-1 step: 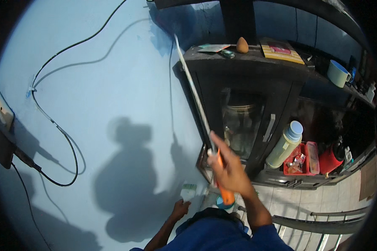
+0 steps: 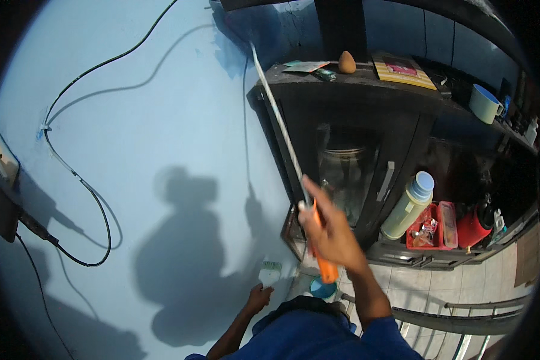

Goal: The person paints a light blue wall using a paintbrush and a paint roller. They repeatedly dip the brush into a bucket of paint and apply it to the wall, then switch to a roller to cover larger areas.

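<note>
My right hand [image 2: 335,240] is closed round the orange handle of what looks like a paint roller [image 2: 280,123], index finger stretched along it. Its long pale metal rod slants up past the dark cabinet toward a darker blue patch of wall [image 2: 237,51]. The roller head cannot be made out there. Low by the wall, my left hand [image 2: 259,298] grips a flat paintbrush [image 2: 270,273] with its bristles upward. A small bucket [image 2: 324,288] of blue paint stands below my right hand, partly hidden by my body. The light blue wall [image 2: 126,144] fills the left side.
A dark cabinet [image 2: 342,102] with a glass door bears an egg-shaped brown object [image 2: 346,62] and a yellow-edged book [image 2: 402,72]. A pale flask [image 2: 408,207], red basket [image 2: 423,240], red jug [image 2: 475,227] and cup [image 2: 484,104] stand at right. A black cable [image 2: 108,225] hangs along the wall.
My right hand and the roller have shifted slightly upward, so more of the paint bucket shows. My left hand with the paintbrush has hardly moved.
</note>
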`<state>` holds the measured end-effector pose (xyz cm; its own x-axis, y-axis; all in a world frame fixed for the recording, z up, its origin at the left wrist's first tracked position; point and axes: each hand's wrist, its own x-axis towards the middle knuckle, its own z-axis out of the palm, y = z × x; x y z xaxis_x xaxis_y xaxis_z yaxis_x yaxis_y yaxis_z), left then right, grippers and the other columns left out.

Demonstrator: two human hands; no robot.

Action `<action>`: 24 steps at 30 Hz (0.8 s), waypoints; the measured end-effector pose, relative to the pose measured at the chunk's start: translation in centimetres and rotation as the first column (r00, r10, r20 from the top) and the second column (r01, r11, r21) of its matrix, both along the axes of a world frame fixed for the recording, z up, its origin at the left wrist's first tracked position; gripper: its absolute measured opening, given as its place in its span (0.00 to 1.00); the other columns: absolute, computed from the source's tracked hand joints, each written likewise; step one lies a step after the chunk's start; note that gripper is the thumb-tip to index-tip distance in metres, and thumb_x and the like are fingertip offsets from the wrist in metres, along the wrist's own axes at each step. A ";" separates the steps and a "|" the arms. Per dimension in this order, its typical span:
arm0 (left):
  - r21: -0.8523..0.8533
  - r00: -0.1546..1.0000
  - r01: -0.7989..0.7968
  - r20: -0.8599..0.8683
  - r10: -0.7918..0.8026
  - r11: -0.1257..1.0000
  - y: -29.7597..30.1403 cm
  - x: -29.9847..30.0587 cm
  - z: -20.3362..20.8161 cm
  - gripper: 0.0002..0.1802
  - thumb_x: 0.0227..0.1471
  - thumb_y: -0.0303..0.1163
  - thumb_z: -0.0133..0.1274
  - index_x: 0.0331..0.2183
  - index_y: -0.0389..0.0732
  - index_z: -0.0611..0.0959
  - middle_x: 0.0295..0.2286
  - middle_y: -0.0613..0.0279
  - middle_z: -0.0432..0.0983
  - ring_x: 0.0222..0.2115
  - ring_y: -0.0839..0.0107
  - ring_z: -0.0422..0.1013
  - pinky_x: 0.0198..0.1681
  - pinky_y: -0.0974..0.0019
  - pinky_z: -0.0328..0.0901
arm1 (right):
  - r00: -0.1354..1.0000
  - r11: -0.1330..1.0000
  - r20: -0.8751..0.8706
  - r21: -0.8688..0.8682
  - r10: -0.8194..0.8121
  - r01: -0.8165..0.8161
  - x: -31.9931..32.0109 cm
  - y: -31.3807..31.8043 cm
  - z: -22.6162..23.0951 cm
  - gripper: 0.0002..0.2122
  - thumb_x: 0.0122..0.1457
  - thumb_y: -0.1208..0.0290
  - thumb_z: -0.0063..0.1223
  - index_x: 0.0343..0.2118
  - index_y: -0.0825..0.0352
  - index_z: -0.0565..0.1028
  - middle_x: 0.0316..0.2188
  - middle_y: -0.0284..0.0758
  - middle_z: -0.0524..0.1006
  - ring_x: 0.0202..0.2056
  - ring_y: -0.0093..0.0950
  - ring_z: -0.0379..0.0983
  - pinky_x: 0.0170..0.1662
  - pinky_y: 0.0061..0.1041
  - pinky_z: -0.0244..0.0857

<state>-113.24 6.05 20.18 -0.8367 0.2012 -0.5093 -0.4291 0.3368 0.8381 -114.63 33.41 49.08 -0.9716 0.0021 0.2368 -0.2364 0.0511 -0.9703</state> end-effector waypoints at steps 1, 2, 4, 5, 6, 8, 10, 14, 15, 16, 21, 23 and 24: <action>-0.041 1.000 0.005 0.004 -0.005 0.999 0.0 0.0 0.2 0.12 0.47 0.34 0.50 0.28 0.35 0.71 0.17 0.65 0.64 0.15 0.77 0.60 0.16 0.71 0.58 | 1.000 1.000 0.002 -0.013 -0.006 0.006 -0.9 0.5 1.0 0.24 0.56 0.71 0.40 0.56 0.63 0.52 0.24 0.39 0.71 0.14 0.19 0.67 0.17 0.20 0.63; -0.079 1.000 0.011 0.004 -0.010 0.997 0.3 -0.3 0.6 0.12 0.47 0.34 0.50 0.28 0.35 0.71 0.17 0.65 0.64 0.15 0.77 0.60 0.16 0.71 0.58 | 1.000 1.000 -0.001 -0.022 -0.012 0.012 -1.9 1.0 2.0 0.24 0.56 0.71 0.41 0.56 0.63 0.52 0.23 0.39 0.71 0.14 0.19 0.67 0.17 0.19 0.63; -0.100 1.000 0.002 0.025 0.001 0.995 0.8 -0.5 1.3 0.12 0.47 0.34 0.50 0.28 0.35 0.71 0.17 0.65 0.64 0.15 0.77 0.60 0.16 0.71 0.58 | 1.000 1.000 0.017 0.009 -0.014 0.014 -1.9 1.1 3.1 0.24 0.56 0.73 0.40 0.56 0.65 0.51 0.23 0.38 0.70 0.14 0.18 0.66 0.17 0.19 0.64; -0.082 0.999 -0.025 0.045 0.029 0.996 1.0 -0.6 1.8 0.11 0.47 0.34 0.50 0.29 0.35 0.72 0.17 0.66 0.64 0.15 0.77 0.60 0.16 0.71 0.58 | 0.999 0.999 -0.045 0.045 -0.024 0.026 -1.7 0.7 2.8 0.24 0.56 0.73 0.40 0.56 0.65 0.51 0.24 0.39 0.71 0.14 0.18 0.67 0.18 0.19 0.64; -0.059 0.996 -0.052 0.067 0.056 0.997 1.2 -0.6 1.9 0.11 0.47 0.34 0.50 0.29 0.35 0.72 0.17 0.66 0.63 0.15 0.77 0.60 0.16 0.71 0.58 | 0.994 0.996 -0.107 0.085 -0.029 0.038 -0.8 0.1 1.9 0.24 0.56 0.73 0.40 0.56 0.65 0.51 0.26 0.40 0.72 0.15 0.19 0.67 0.18 0.19 0.64; -0.046 0.995 -0.060 0.080 0.064 0.997 1.3 -0.9 1.4 0.11 0.47 0.33 0.50 0.29 0.35 0.71 0.16 0.66 0.63 0.15 0.78 0.60 0.16 0.71 0.57 | 0.982 0.988 -0.188 0.143 -0.026 0.053 0.8 -0.8 -0.4 0.25 0.56 0.74 0.40 0.56 0.64 0.51 0.31 0.44 0.72 0.17 0.19 0.68 0.20 0.19 0.64; -0.014 0.996 -0.058 0.070 0.059 0.998 1.6 -1.3 1.0 0.10 0.47 0.33 0.50 0.29 0.36 0.71 0.16 0.67 0.63 0.15 0.78 0.59 0.16 0.71 0.57 | 0.976 0.986 -0.214 0.153 -0.036 0.070 1.4 -0.7 -1.1 0.25 0.55 0.74 0.40 0.57 0.64 0.51 0.35 0.47 0.72 0.18 0.20 0.69 0.21 0.20 0.65; 0.016 0.997 -0.036 0.073 0.035 0.999 1.1 -1.7 0.2 0.10 0.47 0.33 0.50 0.29 0.35 0.71 0.17 0.66 0.63 0.16 0.77 0.60 0.16 0.72 0.57 | 0.998 0.990 0.055 0.141 -0.014 0.006 -1.1 0.7 3.0 0.25 0.55 0.73 0.40 0.57 0.64 0.50 0.42 0.48 0.69 0.20 0.22 0.70 0.24 0.20 0.66; 0.011 0.997 -0.021 0.078 0.020 1.000 1.3 -2.0 0.1 0.10 0.47 0.33 0.50 0.29 0.35 0.71 0.17 0.66 0.63 0.16 0.77 0.60 0.16 0.72 0.57 | 0.999 0.983 -0.029 0.179 -0.035 0.039 -1.1 0.8 2.5 0.25 0.55 0.73 0.40 0.57 0.63 0.50 0.43 0.48 0.68 0.21 0.23 0.71 0.25 0.21 0.66; 0.026 0.995 -0.015 0.095 0.012 1.000 1.4 -2.1 0.0 0.11 0.47 0.33 0.50 0.28 0.35 0.71 0.17 0.66 0.63 0.16 0.77 0.60 0.16 0.72 0.57 | 0.992 0.974 -0.114 0.215 -0.051 0.075 -1.0 0.7 1.4 0.25 0.56 0.72 0.40 0.57 0.63 0.50 0.45 0.48 0.67 0.22 0.24 0.71 0.26 0.21 0.67; 0.037 0.994 -0.030 0.103 0.026 0.999 1.7 -2.3 -0.3 0.12 0.46 0.35 0.51 0.25 0.36 0.70 0.17 0.64 0.63 0.15 0.76 0.60 0.16 0.71 0.57 | 0.991 0.987 -0.137 0.158 0.003 0.019 3.7 -1.6 -3.3 0.25 0.56 0.72 0.40 0.57 0.61 0.50 0.46 0.45 0.66 0.18 0.18 0.67 0.21 0.19 0.64; 0.024 0.997 0.013 0.078 -0.015 1.000 1.4 -2.1 -0.8 0.13 0.46 0.35 0.51 0.25 0.35 0.70 0.17 0.64 0.63 0.15 0.76 0.60 0.16 0.71 0.57 | 1.000 0.993 0.015 0.113 0.027 -0.029 3.8 -1.2 -1.9 0.26 0.56 0.73 0.40 0.58 0.61 0.50 0.42 0.42 0.69 0.17 0.15 0.65 0.18 0.17 0.62; 0.014 0.997 0.043 0.067 -0.044 0.999 1.3 -2.0 -0.8 0.13 0.46 0.36 0.51 0.25 0.35 0.70 0.17 0.64 0.63 0.15 0.76 0.60 0.16 0.71 0.57 | 0.998 0.994 0.060 0.105 0.035 -0.041 3.1 -0.7 -1.1 0.25 0.56 0.73 0.40 0.58 0.61 0.49 0.38 0.41 0.70 0.17 0.16 0.65 0.19 0.18 0.63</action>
<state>-115.27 7.37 19.39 -0.7909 0.2434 -0.5614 -0.4699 0.3459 0.8121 -111.56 32.71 47.96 -0.9826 -0.0570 0.1769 -0.1835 0.1462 -0.9721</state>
